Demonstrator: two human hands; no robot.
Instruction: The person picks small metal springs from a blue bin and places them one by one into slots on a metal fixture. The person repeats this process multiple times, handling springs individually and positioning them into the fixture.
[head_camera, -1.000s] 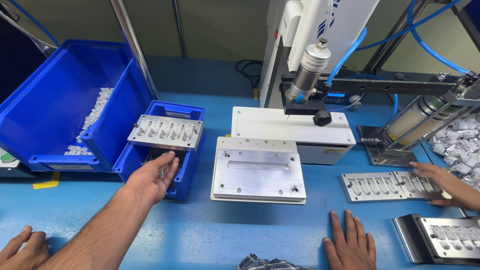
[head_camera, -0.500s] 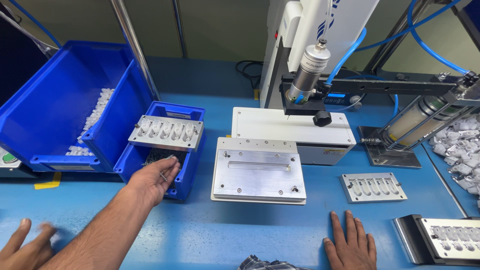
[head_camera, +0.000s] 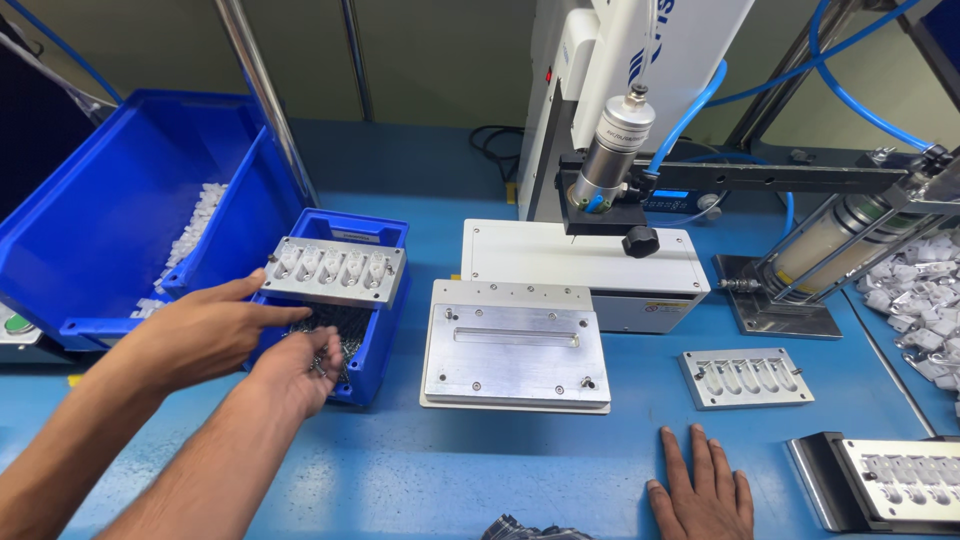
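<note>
The large blue bin (head_camera: 120, 230) stands at the far left with white pieces along its floor. The press (head_camera: 620, 150) occupies the centre rear, and its bare metal bed (head_camera: 515, 345) lies in front of it. The small bin (head_camera: 385, 300), just right of the large one, carries a grey jig (head_camera: 335, 270) laid across its rim, its pockets filled with pale pieces. A second jig (head_camera: 745, 377) lies apart on the table (head_camera: 450, 470) to the right. The left hand (head_camera: 290, 372) is over the small bin's near edge, fingers curled about a few of the pins (head_camera: 335, 322), the dark metal bits heaped in that bin beneath the jig. The right hand (head_camera: 705, 490) rests flat on the table, spread and holding nothing. A third hand (head_camera: 200, 335), seemingly a co-worker's, enters from the left with its forefinger extended towards the bin. Judged by appearance, the pins are light, stiff, smooth and apt to slip or scatter; a fingertip pinch or a cupped palm would suit them.
</note>
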